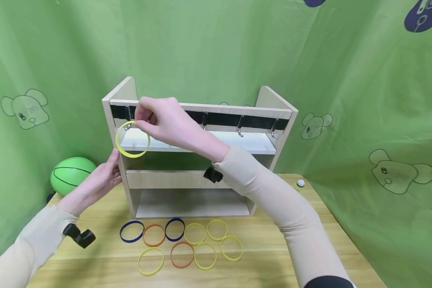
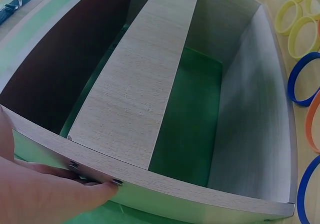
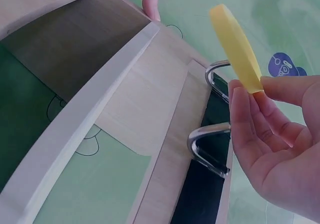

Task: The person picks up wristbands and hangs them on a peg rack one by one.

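Observation:
My right hand pinches a yellow ring between thumb and fingers at the upper left of a wooden shelf rack. In the right wrist view the ring is edge-on beside a metal hook; whether it is around that hook I cannot tell. A second hook sticks out nearer the camera. My left hand rests against the rack's left side panel. In the left wrist view its fingers lie along the panel's outer face, the hand partly cut off by the frame.
Several yellow, orange and blue rings lie on the wooden table before the rack. More hooks line the black strip. A green ball sits left of the rack, a shuttlecock right. Green curtain surrounds the table.

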Motion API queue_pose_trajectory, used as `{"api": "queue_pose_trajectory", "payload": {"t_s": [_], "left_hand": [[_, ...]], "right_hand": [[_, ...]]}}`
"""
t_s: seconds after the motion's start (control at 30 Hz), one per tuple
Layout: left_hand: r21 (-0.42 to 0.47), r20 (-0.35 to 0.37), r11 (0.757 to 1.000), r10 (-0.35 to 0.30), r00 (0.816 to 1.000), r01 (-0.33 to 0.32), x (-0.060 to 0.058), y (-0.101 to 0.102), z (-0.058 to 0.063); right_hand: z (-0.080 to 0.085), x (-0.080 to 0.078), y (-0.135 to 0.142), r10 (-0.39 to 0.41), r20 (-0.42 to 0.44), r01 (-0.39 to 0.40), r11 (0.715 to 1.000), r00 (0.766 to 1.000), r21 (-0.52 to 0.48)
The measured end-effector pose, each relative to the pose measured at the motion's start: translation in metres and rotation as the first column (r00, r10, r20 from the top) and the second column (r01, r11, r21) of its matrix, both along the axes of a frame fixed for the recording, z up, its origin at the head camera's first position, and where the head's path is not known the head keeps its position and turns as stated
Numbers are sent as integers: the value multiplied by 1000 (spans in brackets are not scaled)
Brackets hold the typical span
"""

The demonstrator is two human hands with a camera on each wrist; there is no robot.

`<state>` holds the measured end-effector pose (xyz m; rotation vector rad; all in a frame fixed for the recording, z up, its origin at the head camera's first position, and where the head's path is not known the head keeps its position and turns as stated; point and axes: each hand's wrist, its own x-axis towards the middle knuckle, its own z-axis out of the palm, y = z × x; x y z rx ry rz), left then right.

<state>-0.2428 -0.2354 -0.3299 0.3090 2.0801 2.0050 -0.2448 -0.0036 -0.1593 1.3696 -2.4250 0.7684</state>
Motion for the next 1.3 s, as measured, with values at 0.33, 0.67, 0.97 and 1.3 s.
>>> {"api": "queue_pose_trajectory", "payload": {"t_s": [0.33,0.67,0.97,1.3], "left_hand": [[0,2,1000,-17,1000,17,-1,5,0],[10,1,1000,-12,1000,12,-1,8,-1],[5,6,1000,-4,1000,4,-2,7,-3],[-27,-19,1000,-1,1000,0,-1,0,-2]], "right_hand": [[-7,-8,-14,-46,-167,63,993,985,97],[-15,-4,-15,-73,-302,133,974,950,182],[-10,16,13,-66,-262,78,996,963,37],[-50,30,78,-84,-149,83,996,985,-14]]}}
